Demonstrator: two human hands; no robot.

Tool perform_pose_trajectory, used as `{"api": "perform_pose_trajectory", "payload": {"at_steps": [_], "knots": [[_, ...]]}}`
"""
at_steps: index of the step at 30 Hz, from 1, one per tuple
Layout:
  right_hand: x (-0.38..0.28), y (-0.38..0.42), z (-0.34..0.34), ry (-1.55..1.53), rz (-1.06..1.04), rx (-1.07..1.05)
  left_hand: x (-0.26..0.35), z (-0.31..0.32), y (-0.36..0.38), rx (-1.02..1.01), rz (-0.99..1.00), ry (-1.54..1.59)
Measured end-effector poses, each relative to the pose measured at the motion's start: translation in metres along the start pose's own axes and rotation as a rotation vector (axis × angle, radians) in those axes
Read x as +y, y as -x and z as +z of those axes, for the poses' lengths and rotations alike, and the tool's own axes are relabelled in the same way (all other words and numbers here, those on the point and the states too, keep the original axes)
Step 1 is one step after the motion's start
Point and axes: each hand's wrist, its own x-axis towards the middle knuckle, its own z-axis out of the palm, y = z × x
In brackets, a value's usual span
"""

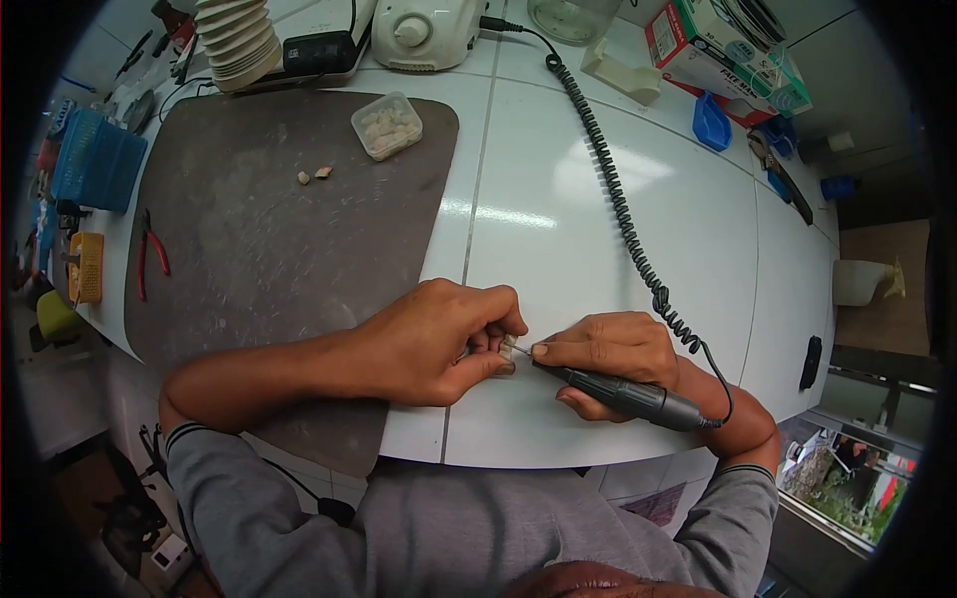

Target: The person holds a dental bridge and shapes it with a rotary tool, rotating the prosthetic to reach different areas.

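My left hand [449, 339] pinches a small pale piece [506, 349] between thumb and fingers, just over the white tiled table. My right hand [608, 359] is wrapped round a dark rotary handpiece [633, 396], whose thin metal tip points left and meets or nearly meets the pale piece. A black coiled cord [623, 214] runs from the handpiece's rear up to a white control box [424, 35] at the back. On the brown mat [289, 229] stand a clear tub [387, 127] of pale pieces and two loose small pieces [304, 178].
Red-handled pliers [152, 257] lie on the mat's left side. Blue [100, 159] and yellow [87, 267] baskets stand at the far left. A ribbed white hose [234, 45] is at the back; boxes [718, 55], a blue scoop [711, 122] and a knife-like tool [783, 179] lie back right.
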Motion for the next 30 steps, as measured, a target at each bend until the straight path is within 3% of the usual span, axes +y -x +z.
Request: {"api": "perform_pose_trajectory", "payload": {"at_steps": [7,30], "knots": [[-0.0003,0.0023,-0.0051,-0.061,0.027,0.079,0.0025,-0.0012,0.0004,-0.001,-0.045,0.013],[-0.0014,-0.0021,-0.0018,-0.022,0.050,-0.003,0.0007,-0.0003,0.0002,-0.010,-0.042,-0.007]]}}
